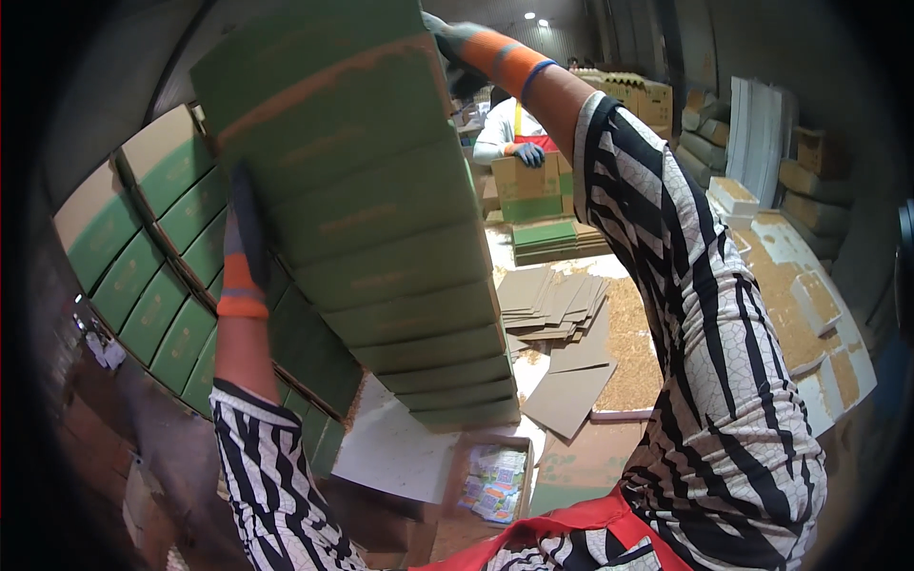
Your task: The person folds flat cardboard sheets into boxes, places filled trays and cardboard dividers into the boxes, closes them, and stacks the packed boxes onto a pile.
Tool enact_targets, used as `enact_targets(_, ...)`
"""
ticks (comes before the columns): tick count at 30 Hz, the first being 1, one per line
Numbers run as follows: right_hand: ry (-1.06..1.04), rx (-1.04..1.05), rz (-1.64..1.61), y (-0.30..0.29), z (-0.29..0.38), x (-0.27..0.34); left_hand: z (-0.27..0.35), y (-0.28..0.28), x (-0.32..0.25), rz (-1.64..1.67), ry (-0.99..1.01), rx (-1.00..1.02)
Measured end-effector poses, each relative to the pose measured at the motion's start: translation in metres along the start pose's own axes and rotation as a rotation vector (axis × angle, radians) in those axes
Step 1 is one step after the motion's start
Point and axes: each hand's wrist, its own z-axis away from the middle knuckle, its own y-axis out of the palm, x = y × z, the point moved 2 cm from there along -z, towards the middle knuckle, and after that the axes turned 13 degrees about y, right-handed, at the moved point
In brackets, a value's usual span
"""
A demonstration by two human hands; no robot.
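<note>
A tall stack of green cardboard boxes (400, 285) rises in front of me, leaning in the view up to the top edge. At its upper end is the top green cardboard box (314, 64), between my two raised arms. My left hand (246, 221), in a grey and orange knit glove, lies with straight fingers along the left side near the top. On the upper right edge is my right hand (453, 53), gloved alike; its fingertips are partly hidden behind the box.
More green-and-tan boxes (153, 307) are stacked at the left. Flat cardboard sheets (557, 307) lie among loose shavings (628, 350). A small carton (528, 471) holds printed packets (493, 485). Beyond, a co-worker (525, 125) handles an upright box (528, 185). White foam boxes (735, 196) stand right.
</note>
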Motion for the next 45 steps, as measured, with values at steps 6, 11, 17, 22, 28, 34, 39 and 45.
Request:
enact_targets(6, -0.094, -0.156, -0.001, 0.054, 0.026, -0.030, 0.029, -0.008, 0.028, -0.208, 0.080, -0.143)
enact_targets(11, -0.205, -0.064, -0.713, 0.065, 0.035, -0.071, 0.012, -0.004, 0.051, -0.444, 0.290, -0.041)
enact_targets(17, 0.184, 0.297, -0.646, 0.119, 0.206, -0.195, 0.027, -0.018, 0.035, -0.268, 0.070, -0.013)
enact_targets(22, 0.828, 0.836, -0.625, 0.196, 0.421, -0.288, 0.058, -0.042, 0.057, -0.246, 0.056, 0.008)
enact_targets(28, 1.259, 0.600, -0.752, 0.177, 0.516, -0.287, 0.160, -0.003, 0.060, -0.649, 0.387, 0.130)
enact_targets(34, 1.205, 0.094, -0.396, 0.084, 0.607, -0.263, 0.380, 0.070, 0.060, -0.192, -0.106, 0.816)
enact_targets(39, 1.314, -0.236, 0.458, -0.051, 0.701, -0.292, 0.522, 0.137, 0.085, -0.210, -0.403, 1.059)
enact_targets(45, 1.715, 0.039, 0.575, -0.132, 0.804, -0.343, 0.620, 0.172, 0.147, -0.510, -0.904, 0.892)
